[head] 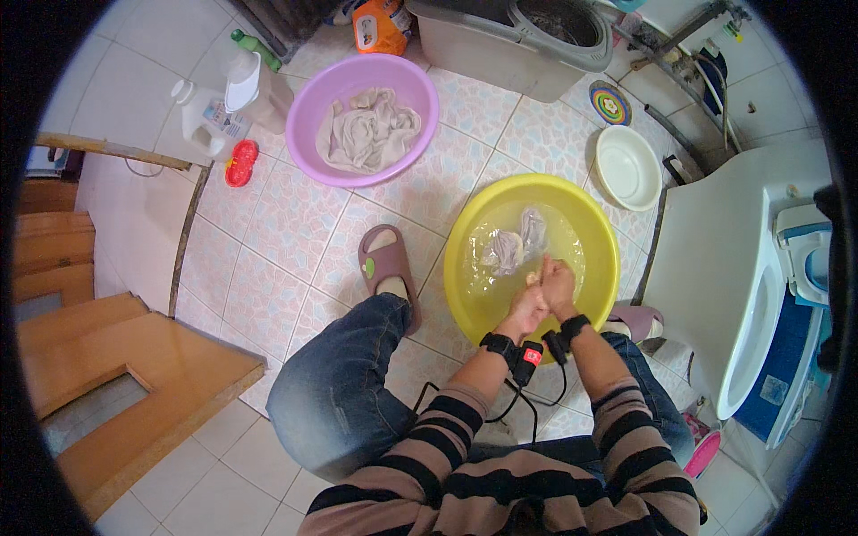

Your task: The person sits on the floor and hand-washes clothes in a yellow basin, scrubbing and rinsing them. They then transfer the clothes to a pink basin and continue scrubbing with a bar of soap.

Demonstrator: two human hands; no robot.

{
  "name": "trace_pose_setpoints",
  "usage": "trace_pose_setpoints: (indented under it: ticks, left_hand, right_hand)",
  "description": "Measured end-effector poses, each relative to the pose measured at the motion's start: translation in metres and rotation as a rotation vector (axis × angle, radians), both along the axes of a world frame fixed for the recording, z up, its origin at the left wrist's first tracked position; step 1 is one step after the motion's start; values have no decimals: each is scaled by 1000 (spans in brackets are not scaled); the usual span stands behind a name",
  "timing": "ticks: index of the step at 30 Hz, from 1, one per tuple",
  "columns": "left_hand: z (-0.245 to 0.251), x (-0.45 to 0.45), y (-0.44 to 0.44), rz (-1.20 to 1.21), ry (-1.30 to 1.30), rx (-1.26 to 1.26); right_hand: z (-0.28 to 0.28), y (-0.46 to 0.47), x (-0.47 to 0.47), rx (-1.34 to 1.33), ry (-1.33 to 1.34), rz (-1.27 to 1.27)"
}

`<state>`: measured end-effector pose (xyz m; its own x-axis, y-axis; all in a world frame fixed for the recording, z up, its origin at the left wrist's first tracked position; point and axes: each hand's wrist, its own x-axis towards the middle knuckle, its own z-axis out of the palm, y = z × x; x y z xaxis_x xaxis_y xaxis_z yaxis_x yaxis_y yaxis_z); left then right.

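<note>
Both hands are together over the lower part of a yellow plastic basin (462,268) that holds water. My left hand (528,309) has its fingers closed on a small pale item (532,277), perhaps soap or cloth. Against it presses my right hand (558,285), also with bent fingers; whether it grips the same item is hidden. Just beyond them, a light greyish cloth item (504,251) and a second one (533,231) lie in the water. Farther off, a purple basin (429,127) holds a heap of wet-looking pale cloth (369,130).
A white bowl (629,167) stands right of the yellow basin, near a white washbasin (744,348). Behind are a washing machine (496,53) and an orange container (381,28). A white jug (204,124), a red brush-like item (242,163) and a wooden door (167,362) are at left.
</note>
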<state>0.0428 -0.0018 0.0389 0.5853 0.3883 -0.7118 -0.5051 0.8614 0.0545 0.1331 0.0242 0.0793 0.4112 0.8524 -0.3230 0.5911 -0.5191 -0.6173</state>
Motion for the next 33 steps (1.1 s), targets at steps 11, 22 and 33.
trace_pose_setpoints:
  ticks: [11,22,33]
  left_hand:
    - [7,-28,15,-187,224,-206]
    - [-20,0,-1,85,-148,11]
    - [4,-2,0,171,-31,-144]
  right_hand:
    - [-70,-37,9,-185,-129,65]
    - [6,5,-8,127,45,-143]
    - [16,-11,-34,67,-37,24]
